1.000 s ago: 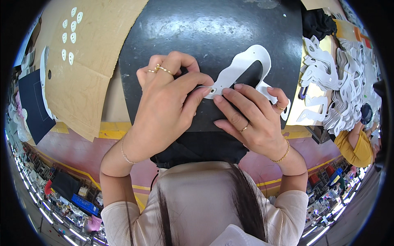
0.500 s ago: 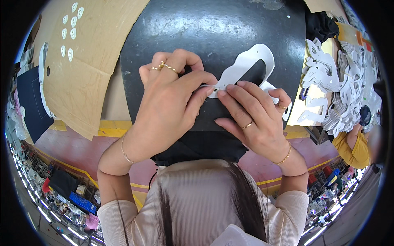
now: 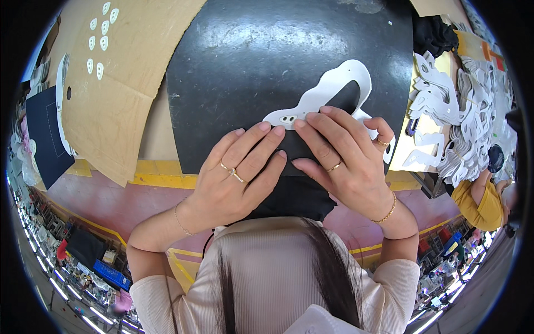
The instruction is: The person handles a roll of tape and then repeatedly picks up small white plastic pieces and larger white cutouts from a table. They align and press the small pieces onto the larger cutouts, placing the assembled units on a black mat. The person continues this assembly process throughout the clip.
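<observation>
A white, wavy-edged shoe-upper piece [image 3: 317,103] lies curved on a black board [image 3: 233,78]. On its left end sits a small pale patch [image 3: 288,119] with two dark oval holes. My left hand [image 3: 239,172] rests with fingers stretched out, its fingertips on the piece's lower left edge, just below the patch. My right hand [image 3: 350,150] lies with fingers extended over the piece, the index fingertip right beside the patch. Nothing is gripped in either hand. Part of the white piece is hidden under the right fingers.
Several small pale patches [image 3: 104,43] lie on brown cardboard [image 3: 122,94] at the left. Beside it is a dark blue panel [image 3: 47,133]. Stacked white cut pieces [image 3: 473,100] fill the right side, near black cloth [image 3: 436,36]. Another person's yellow sleeve [image 3: 477,203] shows at far right.
My left hand has released its pinch at the white piece's left end and moved down, fingers now flattened against the edge. The patch has come into full view. My right hand stays nearly still.
</observation>
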`<state>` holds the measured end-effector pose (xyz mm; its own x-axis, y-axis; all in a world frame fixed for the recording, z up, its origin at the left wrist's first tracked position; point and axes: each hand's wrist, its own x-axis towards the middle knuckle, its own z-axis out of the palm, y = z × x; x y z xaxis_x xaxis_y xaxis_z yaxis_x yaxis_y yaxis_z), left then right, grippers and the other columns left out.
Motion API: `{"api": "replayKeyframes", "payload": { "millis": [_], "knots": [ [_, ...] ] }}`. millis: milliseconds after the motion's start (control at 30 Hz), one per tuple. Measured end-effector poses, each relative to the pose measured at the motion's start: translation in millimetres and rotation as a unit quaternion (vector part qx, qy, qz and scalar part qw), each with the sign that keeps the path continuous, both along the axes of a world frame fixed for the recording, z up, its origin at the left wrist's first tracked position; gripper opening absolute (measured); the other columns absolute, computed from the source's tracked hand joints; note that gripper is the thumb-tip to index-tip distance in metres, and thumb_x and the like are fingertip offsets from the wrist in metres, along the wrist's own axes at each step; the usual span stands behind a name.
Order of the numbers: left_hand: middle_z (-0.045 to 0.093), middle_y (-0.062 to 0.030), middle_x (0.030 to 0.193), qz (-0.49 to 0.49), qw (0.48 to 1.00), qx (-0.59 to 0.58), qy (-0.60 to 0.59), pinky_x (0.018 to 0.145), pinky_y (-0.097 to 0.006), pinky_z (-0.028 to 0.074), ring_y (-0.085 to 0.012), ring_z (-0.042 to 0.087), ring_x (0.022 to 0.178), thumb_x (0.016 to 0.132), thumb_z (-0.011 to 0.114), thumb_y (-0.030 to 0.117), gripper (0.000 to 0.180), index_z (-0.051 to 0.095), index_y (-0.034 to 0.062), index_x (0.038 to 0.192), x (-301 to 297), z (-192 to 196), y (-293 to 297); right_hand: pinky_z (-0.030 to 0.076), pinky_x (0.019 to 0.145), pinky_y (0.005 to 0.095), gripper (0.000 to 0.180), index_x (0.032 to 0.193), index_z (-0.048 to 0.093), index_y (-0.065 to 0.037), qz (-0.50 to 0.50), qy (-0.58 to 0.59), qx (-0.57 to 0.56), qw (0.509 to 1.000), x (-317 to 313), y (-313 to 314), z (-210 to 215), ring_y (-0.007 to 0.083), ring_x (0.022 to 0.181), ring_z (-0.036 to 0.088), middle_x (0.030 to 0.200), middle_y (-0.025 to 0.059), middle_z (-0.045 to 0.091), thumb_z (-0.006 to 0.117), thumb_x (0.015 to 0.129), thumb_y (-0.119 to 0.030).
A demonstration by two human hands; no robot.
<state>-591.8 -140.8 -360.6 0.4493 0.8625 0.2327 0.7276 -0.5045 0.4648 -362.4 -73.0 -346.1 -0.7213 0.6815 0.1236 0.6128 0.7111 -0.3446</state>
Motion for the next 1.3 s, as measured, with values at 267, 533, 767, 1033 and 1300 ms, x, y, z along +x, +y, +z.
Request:
{"api": "replayKeyframes", "payload": {
  "millis": [267,533,767,1033,1300],
  "knots": [
    [0.064,-0.0143,0.131,0.01,0.995,0.058,0.078,0.097,-0.04,0.049,-0.0292,0.061,0.122,0.089,0.064,0.015,0.024,0.068,0.0061,0.111,10,3,3,0.027,0.101,0.045,0.049,0.125,0.071,-0.013,0.009,-0.011,0.038,0.999,0,-1,-3,0.0134,0.119,0.06,0.127,-0.0035,0.063,0.076,0.081,-0.034],
    [0.065,-0.0147,0.127,0.005,0.985,0.096,0.142,0.095,-0.04,0.049,-0.03,0.063,0.118,0.088,0.063,0.018,0.027,0.067,0.0061,0.112,19,11,6,0.028,0.103,0.0448,0.048,0.125,0.07,-0.014,0.001,-0.005,0.039,0.999,0,-1,-5,0.0137,0.119,0.06,0.126,-0.0031,0.064,0.076,0.083,-0.036],
    [0.065,-0.0169,0.128,0.006,0.994,0.079,0.069,0.094,-0.041,0.05,-0.0317,0.063,0.116,0.087,0.064,0.016,0.025,0.066,0.0059,0.11,13,2,7,0.032,0.103,0.0427,0.051,0.128,0.069,-0.014,0.007,0.007,0.008,1.0,2,1,-3,0.0185,0.12,0.061,0.127,0.0,0.065,0.078,0.082,-0.035],
    [0.066,-0.0179,0.122,0.008,0.992,0.082,0.092,0.093,-0.04,0.05,-0.0314,0.064,0.114,0.086,0.063,0.016,0.021,0.064,0.0049,0.104,19,9,12,0.036,0.097,0.0411,0.055,0.132,0.068,-0.012,0.01,0.011,-0.002,1.0,-3,6,-2,0.0231,0.116,0.061,0.123,0.0025,0.063,0.078,0.082,-0.033],
    [0.066,-0.0172,0.121,0.007,0.994,0.083,0.064,0.092,-0.04,0.05,-0.0305,0.064,0.113,0.086,0.064,0.018,0.02,0.064,0.005,0.101,16,5,11,0.036,0.095,0.0416,0.057,0.133,0.068,-0.012,0.019,-0.008,-0.001,1.0,-5,10,2,0.0229,0.113,0.06,0.122,0.0031,0.062,0.078,0.081,-0.032]
  ]
}}
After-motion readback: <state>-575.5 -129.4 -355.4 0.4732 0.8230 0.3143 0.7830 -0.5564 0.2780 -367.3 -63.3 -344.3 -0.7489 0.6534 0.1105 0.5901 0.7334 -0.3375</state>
